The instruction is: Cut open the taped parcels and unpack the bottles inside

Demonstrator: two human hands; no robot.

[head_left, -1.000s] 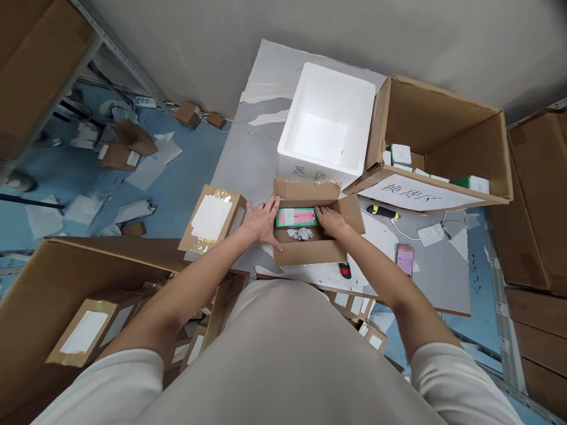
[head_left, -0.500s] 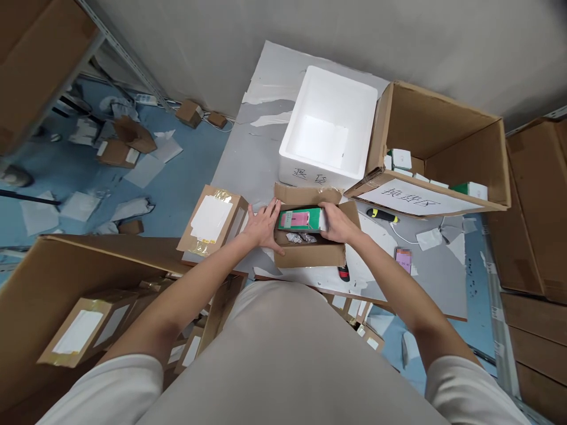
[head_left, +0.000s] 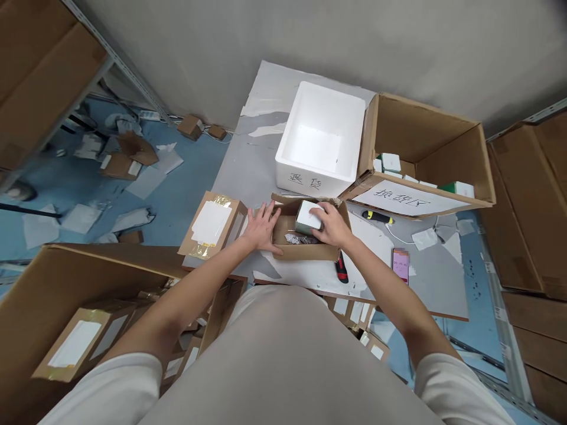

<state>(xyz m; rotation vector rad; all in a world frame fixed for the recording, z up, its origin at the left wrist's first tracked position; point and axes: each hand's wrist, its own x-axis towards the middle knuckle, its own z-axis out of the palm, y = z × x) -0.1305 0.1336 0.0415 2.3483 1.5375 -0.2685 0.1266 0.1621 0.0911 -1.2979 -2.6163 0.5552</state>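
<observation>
An opened cardboard box (head_left: 305,252) stands on the table in front of me, with crumpled paper (head_left: 293,238) inside. My right hand (head_left: 330,223) grips a small green and white box (head_left: 308,216), which is upright with its white end facing up, in the right part of the cardboard box. Resting on the left edge of the cardboard box, my left hand (head_left: 262,228) has its fingers spread and holds nothing. A taped cardboard parcel (head_left: 211,221) with a white label lies just left of that hand.
Behind stands a white foam box (head_left: 283,172). A large carton (head_left: 485,165) holding several green and white boxes is to its right. A yellow-black cutter (head_left: 376,216), a red-black cutter (head_left: 341,269) and a phone (head_left: 400,265) lie on the table (head_left: 436,289). A big carton (head_left: 110,254) with parcels is at lower left.
The green and white box has gone from lying flat to standing on end in my right hand. My left hand stays on the cardboard box's edge. The camera view has shifted slightly.
</observation>
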